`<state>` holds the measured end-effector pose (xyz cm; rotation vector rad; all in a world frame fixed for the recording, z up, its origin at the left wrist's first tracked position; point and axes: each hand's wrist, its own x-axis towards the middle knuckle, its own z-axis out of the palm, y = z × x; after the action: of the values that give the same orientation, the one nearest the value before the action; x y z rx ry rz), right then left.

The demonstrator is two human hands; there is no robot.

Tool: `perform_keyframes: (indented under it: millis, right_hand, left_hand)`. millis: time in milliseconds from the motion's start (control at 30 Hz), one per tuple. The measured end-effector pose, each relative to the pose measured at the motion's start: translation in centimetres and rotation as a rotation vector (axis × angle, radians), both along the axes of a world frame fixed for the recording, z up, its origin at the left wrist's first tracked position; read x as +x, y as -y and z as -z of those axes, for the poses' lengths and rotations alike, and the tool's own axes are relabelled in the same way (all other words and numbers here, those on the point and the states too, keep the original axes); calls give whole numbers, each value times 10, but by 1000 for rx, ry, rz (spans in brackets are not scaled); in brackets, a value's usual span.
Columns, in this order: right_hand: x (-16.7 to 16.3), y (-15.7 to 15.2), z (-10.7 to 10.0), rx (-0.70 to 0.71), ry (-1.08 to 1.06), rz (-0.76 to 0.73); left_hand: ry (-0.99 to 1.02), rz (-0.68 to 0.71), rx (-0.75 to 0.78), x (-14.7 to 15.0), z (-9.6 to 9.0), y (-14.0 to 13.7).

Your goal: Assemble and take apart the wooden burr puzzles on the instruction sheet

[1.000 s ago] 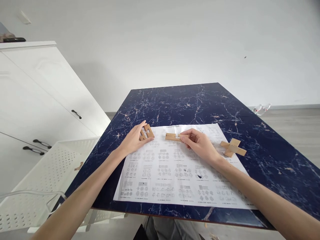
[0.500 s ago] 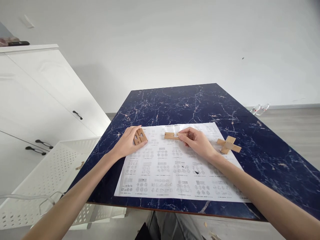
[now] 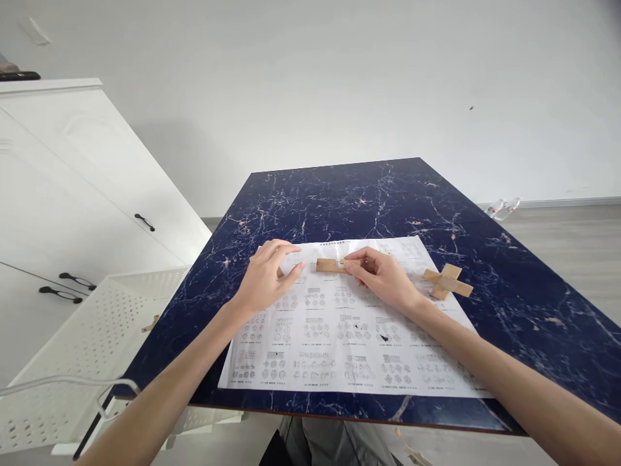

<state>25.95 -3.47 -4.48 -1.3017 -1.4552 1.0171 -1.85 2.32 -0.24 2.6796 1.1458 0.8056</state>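
My right hand (image 3: 383,277) pinches the right end of a flat notched wooden puzzle piece (image 3: 328,265) lying along the upper part of the printed sheet (image 3: 334,307). To its left, my left hand (image 3: 264,275) hovers with thumb and fingers apart, pointing toward that piece but not touching it. A sliver of the other notched wooden pieces (image 3: 280,272) shows between its thumb and fingers; the hand hides the rest. Beyond my right wrist, a cross-shaped wooden assembly (image 3: 448,283) stands over the sheet's right edge.
The sheet carries rows of small diagrams and lies on a dark blue marbled table (image 3: 320,200). White cabinets (image 3: 97,175) and a perforated white rack (image 3: 97,330) with a cable stand at left. Clear bottles (image 3: 504,208) are on the floor at right.
My left hand has come off the two notched pieces beside it and shifted right, its fingers spreading. My right hand keeps its pinch on the piece, nearly still. The view has shifted slightly.
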Motion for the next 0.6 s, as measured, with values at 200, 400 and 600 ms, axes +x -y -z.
perform_keyframes:
  millis: [200,400,600]
  right_hand:
    - [1,1,-5,28,-65,-48]
    - [1,0,-5,39,-122,-67]
    - [1,-1,-1,4,-121,-33]
  left_hand:
    - [111,17,-474,46,-13,5]
    - [226,30,-588,44,-20,-10]
    - [-95,-102,-446,3,-27,-60]
